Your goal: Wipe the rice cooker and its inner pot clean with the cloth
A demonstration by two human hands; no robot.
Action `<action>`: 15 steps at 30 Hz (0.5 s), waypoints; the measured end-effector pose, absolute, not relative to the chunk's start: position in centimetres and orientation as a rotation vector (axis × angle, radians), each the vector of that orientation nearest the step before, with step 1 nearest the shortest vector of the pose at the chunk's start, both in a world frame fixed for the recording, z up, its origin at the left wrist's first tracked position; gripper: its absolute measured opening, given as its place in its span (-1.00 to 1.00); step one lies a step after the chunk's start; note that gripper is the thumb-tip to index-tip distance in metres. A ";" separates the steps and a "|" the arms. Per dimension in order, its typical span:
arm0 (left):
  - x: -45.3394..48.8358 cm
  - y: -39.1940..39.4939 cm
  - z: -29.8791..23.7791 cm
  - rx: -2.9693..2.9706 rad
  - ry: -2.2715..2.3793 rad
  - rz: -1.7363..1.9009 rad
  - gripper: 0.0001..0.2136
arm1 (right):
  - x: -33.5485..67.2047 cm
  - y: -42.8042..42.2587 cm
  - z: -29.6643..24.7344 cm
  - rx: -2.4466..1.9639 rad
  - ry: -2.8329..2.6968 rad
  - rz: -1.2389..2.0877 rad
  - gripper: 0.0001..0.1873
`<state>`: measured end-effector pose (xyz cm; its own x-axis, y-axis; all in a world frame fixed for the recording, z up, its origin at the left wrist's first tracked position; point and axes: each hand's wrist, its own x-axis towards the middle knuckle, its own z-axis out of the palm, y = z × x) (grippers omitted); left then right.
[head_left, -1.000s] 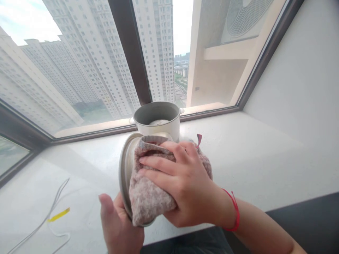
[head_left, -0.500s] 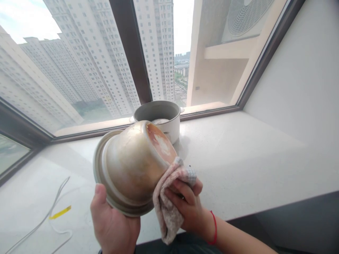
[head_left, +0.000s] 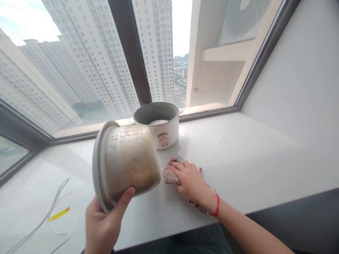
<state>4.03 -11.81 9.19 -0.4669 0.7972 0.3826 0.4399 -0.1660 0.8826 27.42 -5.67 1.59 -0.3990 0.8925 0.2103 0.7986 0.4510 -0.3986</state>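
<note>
My left hand [head_left: 102, 225] grips the rim of a stained metal inner pot [head_left: 124, 164], holding it tilted on its side above the white sill, its printed markings facing up. To its right, my right hand [head_left: 189, 181] lies on a pink-grey cloth [head_left: 169, 173] and presses it flat on the sill [head_left: 238, 158], fingers curled over it. A red string circles that wrist. Behind the pot stands the white rice cooker body [head_left: 159, 123], open at the top, close to the window.
A white cord [head_left: 50, 211] with a yellow tag [head_left: 58, 214] lies on the sill at the left. A large window [head_left: 87, 63] with dark frames runs along the back, and a white wall [head_left: 299, 77] rises at the right. The sill's front edge drops to a dark surface.
The right hand left the pot and brought the cloth down onto the sill. The left hand turned the pot so its side markings now face up, and shifted its grip on the rim.
</note>
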 end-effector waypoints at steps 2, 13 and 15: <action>3.8 -11.6 9.7 1.788 1.693 1.522 -0.80 | 26.9 -5.5 1.5 -1.380 -2.385 0.421 -0.40; 4.0 -10.7 11.2 2.979 1.080 0.776 -0.67 | 32.5 -6.3 5.4 -0.879 -0.845 1.242 -0.56; 4.5 -10.7 10.7 3.028 1.038 0.742 -0.69 | 33.9 -7.1 6.5 -0.866 -0.795 1.320 -0.51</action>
